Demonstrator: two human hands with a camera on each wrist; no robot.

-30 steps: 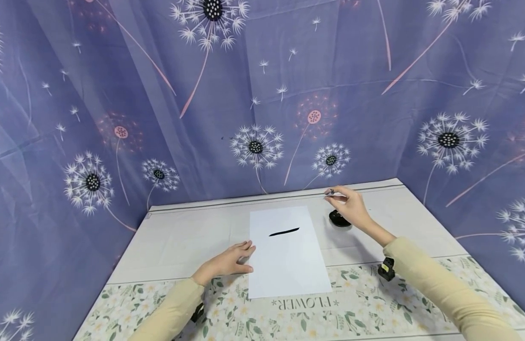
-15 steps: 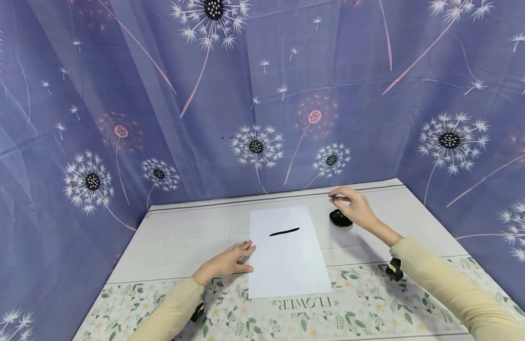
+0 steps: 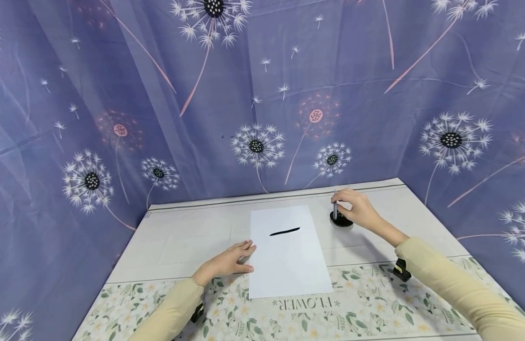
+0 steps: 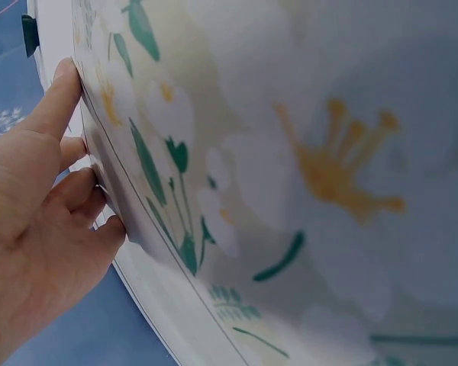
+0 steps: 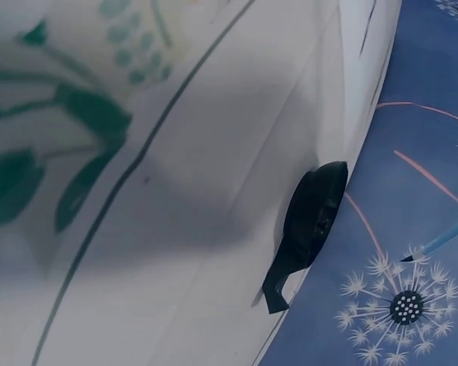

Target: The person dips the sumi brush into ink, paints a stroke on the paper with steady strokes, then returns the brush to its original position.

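My right hand (image 3: 357, 208) pinches a slim blue-grey brush (image 3: 335, 207) with a dark tip, held almost upright over a black dish (image 3: 342, 222). In the right wrist view the brush (image 5: 443, 238) points its dark tip toward the dish (image 5: 314, 213), which has a short handle-like tab; only slivers of fingers show at the right edge. Fingers spread, my left hand (image 3: 228, 261) rests at the left edge of a white sheet of paper (image 3: 284, 270). A single slanting black stroke (image 3: 285, 231) marks the sheet's upper part. The left wrist view shows the left hand (image 4: 42, 206) with fingertips at the sheet.
A white cloth (image 3: 194, 227) with a flowered band (image 3: 360, 308) along its front covers the table. Behind and at both sides hangs a purple-blue dandelion-print curtain (image 3: 211, 161). A small black device (image 3: 401, 270) sits under the right cuff.
My right hand has shifted slightly right and turned the brush from nearly level to upright, tip down over the black dish. The left hand and paper stay put.
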